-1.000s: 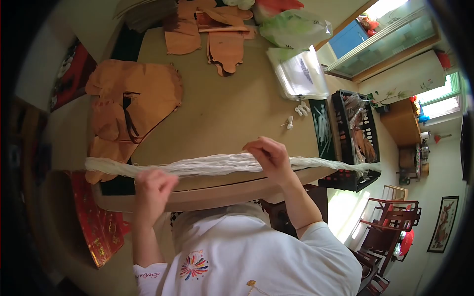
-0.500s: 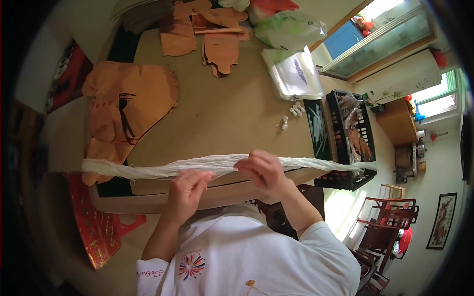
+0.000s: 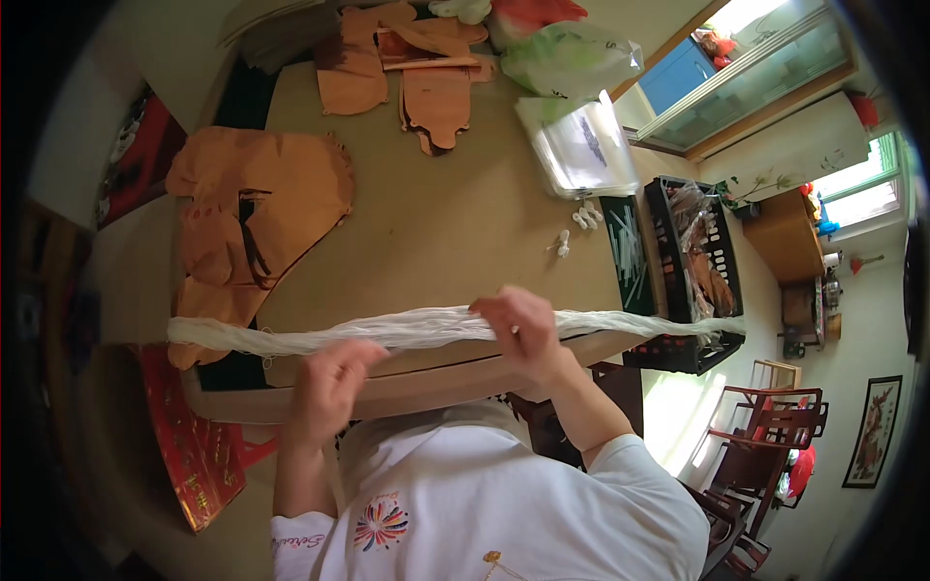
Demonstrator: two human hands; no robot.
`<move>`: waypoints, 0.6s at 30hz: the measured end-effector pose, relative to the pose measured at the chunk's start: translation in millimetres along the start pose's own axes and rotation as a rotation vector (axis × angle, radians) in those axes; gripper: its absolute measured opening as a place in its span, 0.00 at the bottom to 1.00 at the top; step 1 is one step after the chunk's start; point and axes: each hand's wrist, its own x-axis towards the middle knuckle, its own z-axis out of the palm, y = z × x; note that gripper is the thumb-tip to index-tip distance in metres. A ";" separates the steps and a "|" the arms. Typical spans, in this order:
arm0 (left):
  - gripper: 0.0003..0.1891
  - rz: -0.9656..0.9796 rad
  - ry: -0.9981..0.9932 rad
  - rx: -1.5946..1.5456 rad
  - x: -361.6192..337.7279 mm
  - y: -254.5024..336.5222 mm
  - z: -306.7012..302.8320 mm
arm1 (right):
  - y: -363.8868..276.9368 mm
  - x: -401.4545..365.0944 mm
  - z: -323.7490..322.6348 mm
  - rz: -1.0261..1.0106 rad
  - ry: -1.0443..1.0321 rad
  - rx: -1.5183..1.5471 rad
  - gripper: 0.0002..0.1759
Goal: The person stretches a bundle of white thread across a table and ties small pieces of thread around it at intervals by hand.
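A long bundle of white thread [image 3: 417, 327] lies across the near edge of the brown table. My left hand [image 3: 334, 385] is just in front of the bundle's left part, fingers closed in a pinch; whatever they may hold is too fine to make out. Over the bundle's middle, my right hand [image 3: 520, 327] has its fingers curled and pressed together, and I cannot tell what is between them. The bundle's left end rests on orange-brown cut pieces [image 3: 262, 208], and its right end reaches over a black crate [image 3: 688, 252].
Clear plastic bags [image 3: 579, 145], small white tied bundles [image 3: 586, 215] and thin white sticks [image 3: 628, 252] lie at the table's right. More orange-brown pieces [image 3: 433, 97] are at the back. A red box [image 3: 194, 445] stands at the lower left; wooden chairs [image 3: 765, 436] are at the right.
My left hand has moved left and slightly down, away from my right hand. My right hand has risen slightly and turned. The gap between them is wider.
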 end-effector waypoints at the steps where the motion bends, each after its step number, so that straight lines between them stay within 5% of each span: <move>1: 0.08 -0.119 -0.198 -0.089 -4.4 4.8 4.0 | 3.3 4.0 -1.6 0.048 0.074 -0.025 0.08; 4: 0.08 0.344 -0.553 -0.992 -5.3 -10.0 22.6 | 3.2 4.4 6.8 0.021 -0.061 -0.031 0.08; 6: 0.08 0.436 -0.088 -0.651 4.0 -14.1 32.1 | 0.9 -6.5 23.4 -0.041 -0.234 -0.015 0.09; 9: 0.11 0.383 0.188 -0.115 18.6 -6.1 41.7 | -9.1 -9.9 32.1 -0.086 -0.303 0.051 0.10; 11: 0.13 0.275 0.111 0.060 21.8 -8.3 51.1 | -9.4 -1.6 25.5 -0.060 -0.237 0.041 0.09; 12: 0.14 0.114 0.007 0.033 17.2 -3.6 51.9 | -6.6 4.3 24.4 -0.076 -0.215 0.029 0.09; 15: 0.14 0.146 -0.215 -0.776 14.2 -21.3 45.4 | -1.5 -6.9 34.0 -0.083 -0.249 0.032 0.09; 16: 0.14 0.363 -0.213 -1.125 21.2 -18.0 49.4 | -3.8 -12.2 38.9 -0.095 -0.279 0.043 0.09; 18: 0.13 0.367 0.158 -0.700 26.4 -10.1 42.5 | -7.1 -22.1 47.1 -0.134 -0.339 0.065 0.08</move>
